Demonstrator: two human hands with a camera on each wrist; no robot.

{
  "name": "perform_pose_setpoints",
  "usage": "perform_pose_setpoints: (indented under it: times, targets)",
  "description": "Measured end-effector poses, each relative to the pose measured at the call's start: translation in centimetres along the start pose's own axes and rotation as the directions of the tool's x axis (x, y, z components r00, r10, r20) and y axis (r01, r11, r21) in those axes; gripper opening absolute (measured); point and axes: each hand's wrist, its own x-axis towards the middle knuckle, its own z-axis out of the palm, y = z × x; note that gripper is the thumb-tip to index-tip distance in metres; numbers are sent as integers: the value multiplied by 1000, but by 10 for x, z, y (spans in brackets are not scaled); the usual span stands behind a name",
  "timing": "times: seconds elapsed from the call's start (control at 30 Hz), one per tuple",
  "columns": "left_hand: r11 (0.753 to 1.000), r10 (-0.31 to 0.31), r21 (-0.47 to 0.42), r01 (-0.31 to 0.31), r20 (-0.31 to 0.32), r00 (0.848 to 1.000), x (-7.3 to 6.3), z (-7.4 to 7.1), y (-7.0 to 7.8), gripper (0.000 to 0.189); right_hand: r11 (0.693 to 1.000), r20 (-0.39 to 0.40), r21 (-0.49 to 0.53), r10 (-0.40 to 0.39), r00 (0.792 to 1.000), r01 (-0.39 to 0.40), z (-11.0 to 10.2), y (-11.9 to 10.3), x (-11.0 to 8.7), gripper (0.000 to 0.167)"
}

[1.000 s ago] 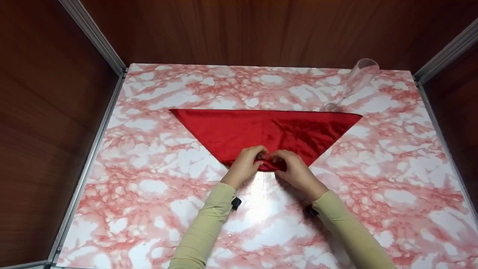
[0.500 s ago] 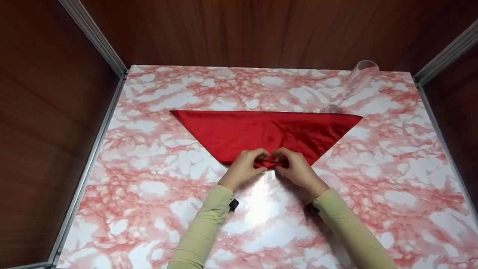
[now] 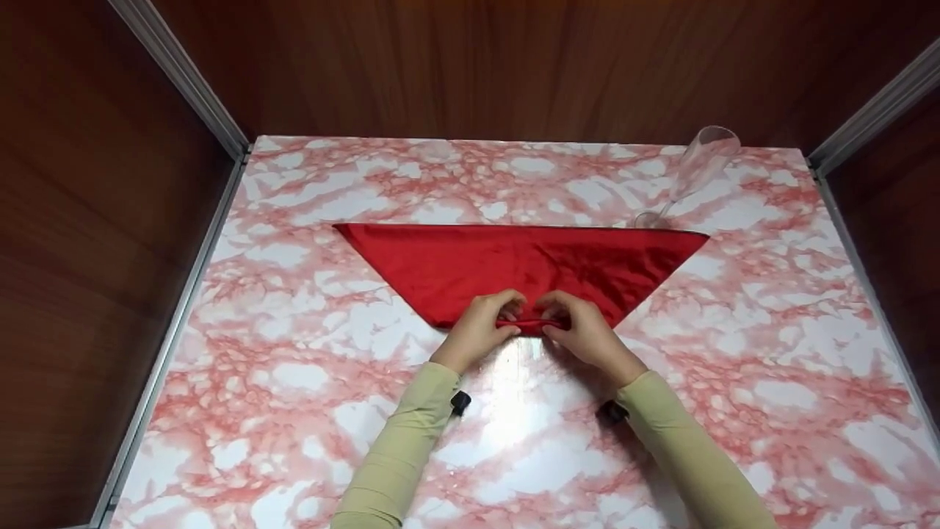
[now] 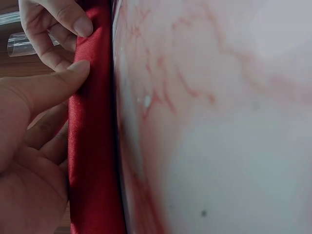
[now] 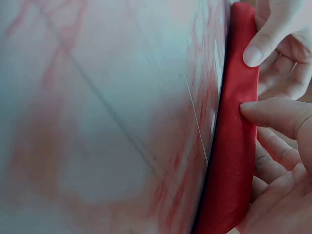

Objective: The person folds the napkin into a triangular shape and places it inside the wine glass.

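Just below frame centre, left hand [image 3: 477, 329] and right hand [image 3: 587, 336] pinch the red cloth [image 3: 470, 261] along its folded edge; glass [image 3: 703, 160], upper right!

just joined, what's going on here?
A person's left hand and right hand pinch the near edge of a red cloth, side by side at its middle. That edge looks folded or rolled; the rest spreads wider across the marbled table. A clear glass stands by the far edge, toward the right, untouched.
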Motion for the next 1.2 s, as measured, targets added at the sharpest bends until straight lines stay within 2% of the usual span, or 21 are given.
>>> perform_pose_setpoints:
  times: [0.3, 0.53, 0.7, 0.8, 1.2]
  targets:
    - [999, -25, 21, 25, -21, 999, 4, -1, -1, 35, 999, -12, 36, 39, 999, -39, -4, -1, -1, 34]
    - [999, -28, 42, 29, -22, 999, 7, -2, -2, 34, 998, -88, 54, -40, 995, 45, -10, -6, -6, 41]
    - [998, -27, 54, 28, -15, 1000, 11, -5, -3, 33, 989, -35, 92, -115, 993, 117, -10, -10, -6, 41]
    - [998, -27, 63, 28, -13, 1000, 15, -7, -4, 32, 988, 5, 78, -135, 991, 134, -8, -10, -4, 41]
    - [997, -23, 75, 27, -48, 999, 21, -11, -6, 33, 998, 40, 37, -53, 998, 52, -7, -1, 4, 45]
